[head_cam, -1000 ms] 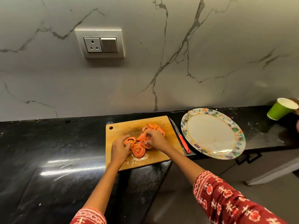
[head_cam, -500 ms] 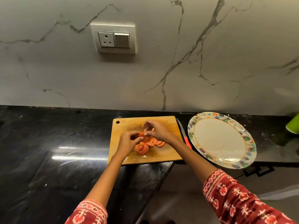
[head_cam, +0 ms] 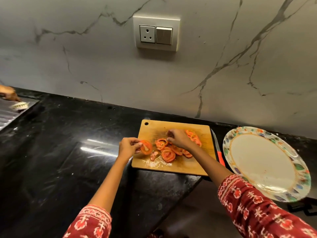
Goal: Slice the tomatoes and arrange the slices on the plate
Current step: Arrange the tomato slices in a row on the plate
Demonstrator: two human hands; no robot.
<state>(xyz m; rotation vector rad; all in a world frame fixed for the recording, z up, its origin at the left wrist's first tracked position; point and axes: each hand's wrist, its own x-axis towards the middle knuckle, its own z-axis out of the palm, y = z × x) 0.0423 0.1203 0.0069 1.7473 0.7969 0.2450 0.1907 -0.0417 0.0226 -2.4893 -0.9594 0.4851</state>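
A black, glossy stone counter (head_cam: 56,152) is seen running along a pale wall of grey-veined marble (head_cam: 85,69), with ceiling light reflected on the dark surface. A socket and switch plate (head_cam: 156,32) is set in the wall at 12 o'clock from the cutting board. At the far 9 o'clock edge of the view a ribbed metal draining surface (head_cam: 8,111) is let into the counter, with a small pale brush-like thing on it, too blurred to be named.

A wooden cutting board (head_cam: 197,162) is laid near the counter's front edge, its hanging hole at the far left corner. A loose heap of tomato slices (head_cam: 169,154) is spread across its middle, and juice and seeds are pooled at 6 o'clock of the heap. A knife (head_cam: 217,150) with a red handle is laid just beside the board at 3 o'clock, its blade pointing toward the wall.

A large oval plate (head_cam: 262,160) with a rim of coloured leaves is set further out at 3 o'clock from the board, beyond the knife; it overhangs the counter's front edge. No slices are held by it.

The left hand (head_cam: 127,146) is closed on a single round tomato slice (head_cam: 146,147), pinched between thumb and fingers at the board's 9 o'clock edge. The right hand (head_cam: 178,139) is held over the heap with its fingertips narrowed together at the slices; whether one is gripped cannot be told. Red patterned sleeves (head_cam: 248,203) are worn on both arms.
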